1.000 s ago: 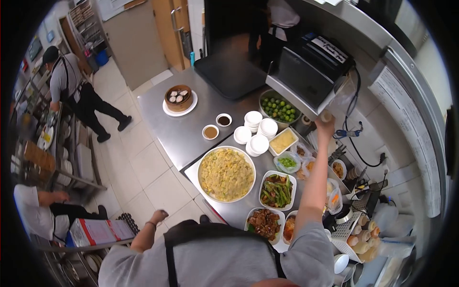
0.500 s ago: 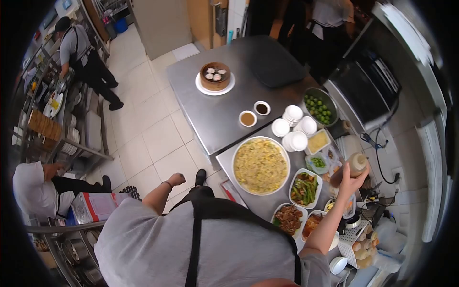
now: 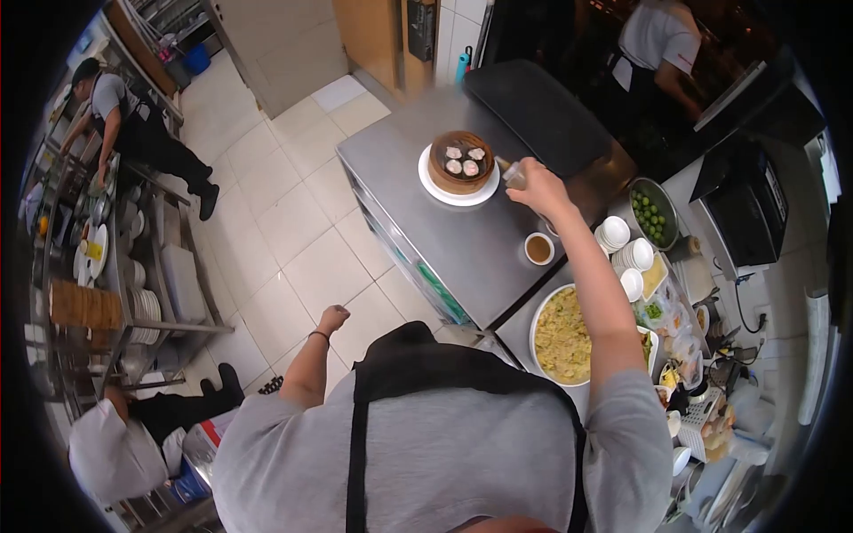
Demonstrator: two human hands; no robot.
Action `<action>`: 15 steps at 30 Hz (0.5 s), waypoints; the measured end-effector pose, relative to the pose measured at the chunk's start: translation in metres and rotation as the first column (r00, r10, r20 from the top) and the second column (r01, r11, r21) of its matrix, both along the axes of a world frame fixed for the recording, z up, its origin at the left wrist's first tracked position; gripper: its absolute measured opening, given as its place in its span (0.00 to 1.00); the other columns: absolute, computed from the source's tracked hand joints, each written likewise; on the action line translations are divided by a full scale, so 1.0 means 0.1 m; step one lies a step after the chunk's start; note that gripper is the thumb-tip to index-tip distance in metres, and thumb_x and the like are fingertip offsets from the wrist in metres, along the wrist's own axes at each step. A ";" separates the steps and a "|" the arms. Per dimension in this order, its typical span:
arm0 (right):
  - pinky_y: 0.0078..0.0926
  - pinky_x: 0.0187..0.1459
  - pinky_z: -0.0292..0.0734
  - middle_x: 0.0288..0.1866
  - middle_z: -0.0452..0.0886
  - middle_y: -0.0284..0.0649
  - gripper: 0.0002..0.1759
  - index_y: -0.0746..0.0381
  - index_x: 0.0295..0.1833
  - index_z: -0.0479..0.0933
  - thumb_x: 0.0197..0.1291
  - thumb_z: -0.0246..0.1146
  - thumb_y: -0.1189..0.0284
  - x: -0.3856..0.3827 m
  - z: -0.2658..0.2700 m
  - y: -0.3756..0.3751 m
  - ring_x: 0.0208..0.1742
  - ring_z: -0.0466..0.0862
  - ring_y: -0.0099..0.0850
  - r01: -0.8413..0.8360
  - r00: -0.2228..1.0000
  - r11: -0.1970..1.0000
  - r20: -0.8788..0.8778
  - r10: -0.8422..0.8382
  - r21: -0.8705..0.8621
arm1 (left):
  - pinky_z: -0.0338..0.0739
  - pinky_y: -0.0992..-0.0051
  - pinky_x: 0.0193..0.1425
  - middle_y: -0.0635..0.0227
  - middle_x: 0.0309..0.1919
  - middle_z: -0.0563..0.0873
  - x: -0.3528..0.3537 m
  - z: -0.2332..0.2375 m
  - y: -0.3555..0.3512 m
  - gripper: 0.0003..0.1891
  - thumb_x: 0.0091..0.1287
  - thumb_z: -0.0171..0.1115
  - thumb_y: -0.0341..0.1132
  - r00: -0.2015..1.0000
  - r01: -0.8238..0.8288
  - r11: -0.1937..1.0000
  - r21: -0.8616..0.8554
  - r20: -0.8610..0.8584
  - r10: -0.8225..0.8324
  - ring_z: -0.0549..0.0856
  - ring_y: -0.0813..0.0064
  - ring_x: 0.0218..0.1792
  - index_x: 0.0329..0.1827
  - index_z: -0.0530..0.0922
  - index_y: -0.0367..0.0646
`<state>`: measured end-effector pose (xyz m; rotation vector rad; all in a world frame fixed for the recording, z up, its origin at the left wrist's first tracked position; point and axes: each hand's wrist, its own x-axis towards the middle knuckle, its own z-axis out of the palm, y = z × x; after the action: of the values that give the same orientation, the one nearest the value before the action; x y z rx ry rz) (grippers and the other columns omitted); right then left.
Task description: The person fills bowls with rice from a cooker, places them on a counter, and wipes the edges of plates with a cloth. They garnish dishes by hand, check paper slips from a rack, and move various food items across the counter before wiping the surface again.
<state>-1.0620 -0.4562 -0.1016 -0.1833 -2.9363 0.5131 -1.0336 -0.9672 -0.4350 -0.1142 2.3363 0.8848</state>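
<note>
My right hand (image 3: 540, 190) is wrapped round a squeeze bottle (image 3: 513, 176), which is tipped with its narrow end pointing left. That end is close to the right side of a round bamboo steamer (image 3: 459, 184). Inside the steamer lie several small pale dumplings (image 3: 454, 166), and a white plate (image 3: 436, 193) is under it. My left hand (image 3: 334, 320) hangs over the floor beside the metal table (image 3: 400, 169), its fingers curled with nothing visible in them. A white cup of brown sauce (image 3: 538, 249) stands near my right forearm.
A large bowl of fried rice (image 3: 562, 338) is partly behind my right arm. Stacked white cups (image 3: 633, 255) and a bowl of green limes (image 3: 649, 213) stand to the right. Co-workers (image 3: 133, 133) stand at the left shelves, at lower left and at upper right. A black board (image 3: 538, 111) lies at the back.
My right hand has carried the bottle from the right-hand side over to the steamer and tilted it. My left hand stays low and curled. The view has shifted.
</note>
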 end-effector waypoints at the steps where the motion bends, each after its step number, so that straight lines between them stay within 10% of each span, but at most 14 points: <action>1: 0.35 0.45 0.73 0.42 0.76 0.50 0.29 0.66 0.45 0.68 0.37 0.69 0.64 -0.13 -0.06 -0.05 0.46 0.78 0.42 -0.054 0.992 0.989 0.116 0.038 0.139 | 0.75 0.72 0.23 0.61 0.18 0.80 -0.03 -0.06 -0.15 0.12 0.50 0.58 0.39 0.996 -0.086 0.996 0.030 0.034 0.085 0.80 0.70 0.19 0.30 0.79 0.39; 8: 0.34 0.46 0.74 0.41 0.76 0.49 0.28 0.66 0.42 0.68 0.35 0.70 0.65 -0.68 -0.25 -0.31 0.44 0.78 0.41 -0.277 0.933 0.864 0.333 0.137 0.420 | 0.77 0.70 0.21 0.63 0.20 0.80 0.24 -0.38 -0.85 0.13 0.53 0.60 0.39 0.934 -0.197 0.976 -0.090 0.285 0.214 0.80 0.70 0.20 0.36 0.78 0.40; 10: 0.33 0.45 0.74 0.40 0.77 0.48 0.28 0.66 0.42 0.68 0.35 0.70 0.65 -0.84 -0.25 -0.25 0.44 0.79 0.41 -0.241 0.943 0.860 0.319 0.098 0.450 | 0.79 0.66 0.27 0.63 0.28 0.81 0.27 -0.34 -0.90 0.15 0.54 0.60 0.40 0.946 0.155 0.983 -0.100 0.302 -0.118 0.82 0.68 0.27 0.40 0.77 0.41; 15: 0.33 0.44 0.75 0.41 0.77 0.49 0.30 0.66 0.44 0.69 0.34 0.70 0.65 -0.81 -0.18 -0.08 0.44 0.79 0.41 -0.153 0.943 0.890 0.332 0.002 0.430 | 0.79 0.68 0.29 0.63 0.30 0.82 0.08 -0.04 -0.60 0.15 0.54 0.60 0.40 0.955 -0.016 0.991 -0.133 0.290 0.054 0.83 0.69 0.28 0.42 0.77 0.42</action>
<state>-1.1427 -0.4646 -0.1195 -0.0954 -3.2894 -0.2294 -1.0255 -1.0276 -0.4388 -0.3208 2.1154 0.6804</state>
